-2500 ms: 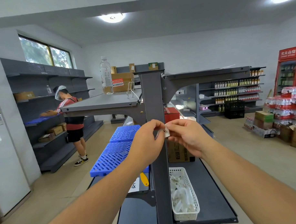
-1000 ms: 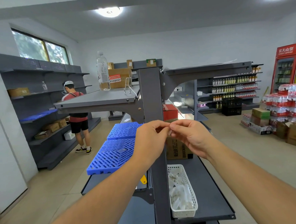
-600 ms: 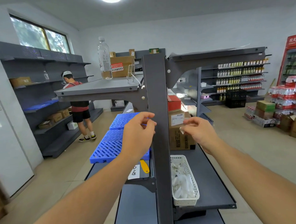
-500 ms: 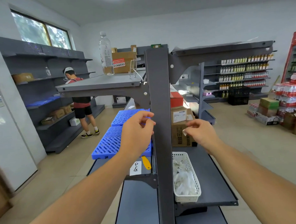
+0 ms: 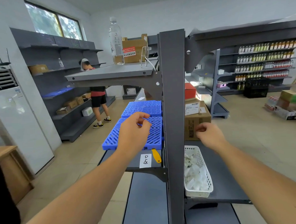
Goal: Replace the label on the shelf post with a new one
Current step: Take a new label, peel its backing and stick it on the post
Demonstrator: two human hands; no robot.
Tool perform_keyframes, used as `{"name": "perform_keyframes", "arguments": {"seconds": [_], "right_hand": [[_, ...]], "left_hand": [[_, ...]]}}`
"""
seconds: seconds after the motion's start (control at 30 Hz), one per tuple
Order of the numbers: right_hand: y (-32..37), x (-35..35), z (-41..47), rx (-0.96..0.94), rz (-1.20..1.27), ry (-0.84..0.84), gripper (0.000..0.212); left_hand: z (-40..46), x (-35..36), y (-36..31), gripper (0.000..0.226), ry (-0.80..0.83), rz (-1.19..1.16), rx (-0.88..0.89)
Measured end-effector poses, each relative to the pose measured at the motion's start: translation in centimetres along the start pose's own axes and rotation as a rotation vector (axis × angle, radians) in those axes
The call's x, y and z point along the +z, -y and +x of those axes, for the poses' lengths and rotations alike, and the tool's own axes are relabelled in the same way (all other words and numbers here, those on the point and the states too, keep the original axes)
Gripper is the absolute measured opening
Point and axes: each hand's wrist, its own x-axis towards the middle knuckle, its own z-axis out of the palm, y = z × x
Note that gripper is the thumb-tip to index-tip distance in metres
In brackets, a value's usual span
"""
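Observation:
The grey shelf post (image 5: 174,111) stands upright in the middle, and no label shows on its bare face. My left hand (image 5: 134,132) hovers left of the post over the blue mats, fingers loosely curled and holding nothing. My right hand (image 5: 210,134) is right of the post above the white basket (image 5: 197,194), its fingertips pinched together. The small white old label it held a moment ago is hidden inside the pinch. A white paper label (image 5: 145,160) with handwriting lies on the left shelf beside a yellow scraper (image 5: 156,156).
Blue plastic mats (image 5: 143,108) lie on the left shelf and a cardboard box (image 5: 197,120) stands on the right one. The upper shelf (image 5: 112,73) carries a water bottle (image 5: 116,41). A person (image 5: 97,97) stands by the wall shelves at left.
Both hands have left the post and moved apart and lower. The right one carried off a small white scrap to the right. The view has tilted down.

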Motion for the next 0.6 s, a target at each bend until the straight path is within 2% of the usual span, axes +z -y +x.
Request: {"name": "perform_keyframes", "arguments": {"seconds": [0.4, 0.6], "right_hand": [[1.4, -0.5, -0.5, -0.033, 0.053, 0.003, 0.018], [2.1, -0.9, -1.3, -0.096, -0.077, 0.016, 0.022]], "left_hand": [[0.5, 1.6, 4.9, 0.018, 0.154, 0.253, -0.018], [0.1, 2.0, 7.1, 0.018, 0.421, 0.569, 0.054]]}}
